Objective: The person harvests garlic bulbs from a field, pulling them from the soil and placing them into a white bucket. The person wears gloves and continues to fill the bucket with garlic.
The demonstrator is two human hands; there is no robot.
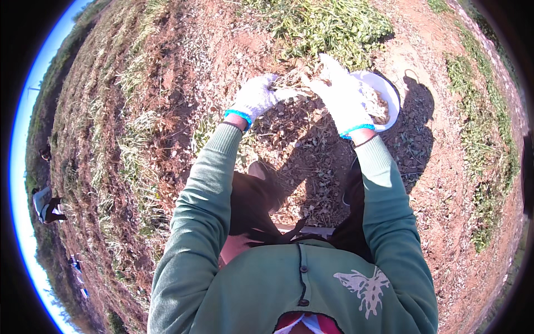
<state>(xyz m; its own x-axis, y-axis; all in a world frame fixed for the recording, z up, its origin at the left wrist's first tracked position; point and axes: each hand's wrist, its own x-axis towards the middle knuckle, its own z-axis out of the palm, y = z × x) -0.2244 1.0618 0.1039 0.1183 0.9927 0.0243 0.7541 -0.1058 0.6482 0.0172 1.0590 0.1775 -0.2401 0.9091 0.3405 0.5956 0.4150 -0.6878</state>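
My left hand [255, 97], in a white knit glove with a blue cuff, grips a bunch of dry peanut plant stems and roots [291, 79]. My right hand [340, 96], gloved the same way, is at the other end of that bunch. Its thumb points left and stands apart from the raised fingers; whether anything small is between them is hard to see in the glare. Just right of and partly behind my right hand, a white bowl [393, 102] on the soil holds several peanut pods [380, 109].
A heap of green leafy plants [333, 27] lies beyond my hands. Rows of pulled plants [137, 137] stretch along the left, with a bent-over person [48, 205] far off. More greenery [479, 137] runs down the right. Dry leaves litter the soil [321, 175] between my legs.
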